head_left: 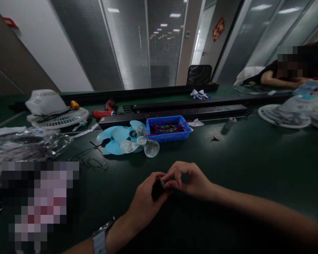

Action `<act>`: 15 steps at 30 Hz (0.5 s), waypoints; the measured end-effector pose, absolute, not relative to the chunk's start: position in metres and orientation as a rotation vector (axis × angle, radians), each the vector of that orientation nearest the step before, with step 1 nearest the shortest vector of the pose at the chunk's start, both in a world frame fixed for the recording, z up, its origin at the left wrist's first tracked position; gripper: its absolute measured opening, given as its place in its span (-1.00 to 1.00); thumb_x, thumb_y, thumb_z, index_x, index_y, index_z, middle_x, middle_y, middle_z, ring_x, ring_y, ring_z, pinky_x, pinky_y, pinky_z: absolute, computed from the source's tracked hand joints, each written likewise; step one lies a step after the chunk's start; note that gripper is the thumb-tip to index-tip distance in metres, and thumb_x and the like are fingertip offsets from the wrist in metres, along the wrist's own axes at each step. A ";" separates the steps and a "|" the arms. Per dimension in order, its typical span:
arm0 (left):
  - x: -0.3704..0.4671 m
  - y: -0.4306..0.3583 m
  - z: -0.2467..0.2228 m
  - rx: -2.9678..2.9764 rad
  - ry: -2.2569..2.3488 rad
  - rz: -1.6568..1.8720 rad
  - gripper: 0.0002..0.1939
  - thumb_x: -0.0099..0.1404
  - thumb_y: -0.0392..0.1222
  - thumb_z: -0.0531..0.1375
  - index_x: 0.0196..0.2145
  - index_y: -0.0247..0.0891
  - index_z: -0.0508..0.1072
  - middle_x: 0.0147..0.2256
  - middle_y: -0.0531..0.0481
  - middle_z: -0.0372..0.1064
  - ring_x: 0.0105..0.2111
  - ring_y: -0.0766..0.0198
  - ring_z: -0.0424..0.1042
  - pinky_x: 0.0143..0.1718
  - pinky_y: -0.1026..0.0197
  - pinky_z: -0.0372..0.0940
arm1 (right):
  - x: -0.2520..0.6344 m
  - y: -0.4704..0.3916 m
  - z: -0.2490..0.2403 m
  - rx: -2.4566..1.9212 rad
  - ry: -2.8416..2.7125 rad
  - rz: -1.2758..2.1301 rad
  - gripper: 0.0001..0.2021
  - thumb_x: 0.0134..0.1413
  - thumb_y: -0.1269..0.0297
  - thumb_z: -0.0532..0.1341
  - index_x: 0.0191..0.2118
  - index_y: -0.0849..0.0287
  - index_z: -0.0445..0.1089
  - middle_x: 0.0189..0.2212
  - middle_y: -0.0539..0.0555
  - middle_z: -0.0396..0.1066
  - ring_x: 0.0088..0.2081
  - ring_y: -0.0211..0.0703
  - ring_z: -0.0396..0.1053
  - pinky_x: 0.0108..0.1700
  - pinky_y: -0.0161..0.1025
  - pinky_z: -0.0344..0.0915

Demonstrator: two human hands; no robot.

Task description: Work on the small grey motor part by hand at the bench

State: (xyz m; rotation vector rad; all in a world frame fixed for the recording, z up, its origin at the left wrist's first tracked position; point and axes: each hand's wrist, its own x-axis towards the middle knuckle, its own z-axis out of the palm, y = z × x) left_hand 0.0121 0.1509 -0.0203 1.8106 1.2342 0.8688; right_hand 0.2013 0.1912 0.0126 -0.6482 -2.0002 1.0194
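My left hand (148, 195) is curled, thumb and fingers bent around a dark space where I cannot make out what it grips. Just beside it, my right hand (187, 179) pinches at a small round, metallic-looking piece (163, 183) between thumb and fingertips. The fingertips of both hands meet at this piece, low over the green table (254, 169). Beyond them lie light blue fan blades (113, 137) and a greyish translucent fan blade (151, 148). A blue bin (169, 135) with red and dark wires stands next to the blades.
Eyeglasses (91, 160) and plastic bags (29, 144) lie at left. Farther back are a white fan housing (46, 102), a red power drill (104, 112) and black metal rails (180, 112). A small cylinder (229, 125) stands right of the bin. Another person (275, 76) leans over the table at right.
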 end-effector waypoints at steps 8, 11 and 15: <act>0.018 0.146 -0.016 1.825 1.189 0.925 -0.60 0.17 -0.23 0.31 -0.03 -0.23 0.36 -0.12 -0.06 0.45 -0.16 0.20 0.46 -0.11 0.13 0.36 | 0.203 0.191 0.014 -0.667 -2.055 0.959 -0.72 0.05 0.36 0.30 -0.59 0.16 0.26 -0.38 0.08 0.52 -0.30 -0.16 0.51 -0.33 -0.27 0.44; 0.018 0.146 -0.016 1.810 1.182 0.928 -0.58 0.16 -0.22 0.32 -0.03 -0.23 0.36 -0.13 -0.04 0.45 -0.17 0.21 0.47 -0.12 0.13 0.36 | 0.203 0.190 0.011 -0.691 -2.037 0.953 -0.72 0.04 0.34 0.31 -0.59 0.16 0.25 -0.37 0.07 0.53 -0.29 -0.15 0.52 -0.30 -0.25 0.44; 0.018 0.145 -0.014 1.788 1.161 0.928 -0.59 0.14 -0.24 0.33 -0.05 -0.23 0.36 -0.14 -0.04 0.46 -0.17 0.22 0.46 -0.11 0.13 0.35 | 0.204 0.188 0.010 -0.737 -2.010 0.924 -0.71 0.04 0.33 0.31 -0.59 0.16 0.23 -0.34 0.06 0.54 -0.29 -0.15 0.52 -0.28 -0.22 0.43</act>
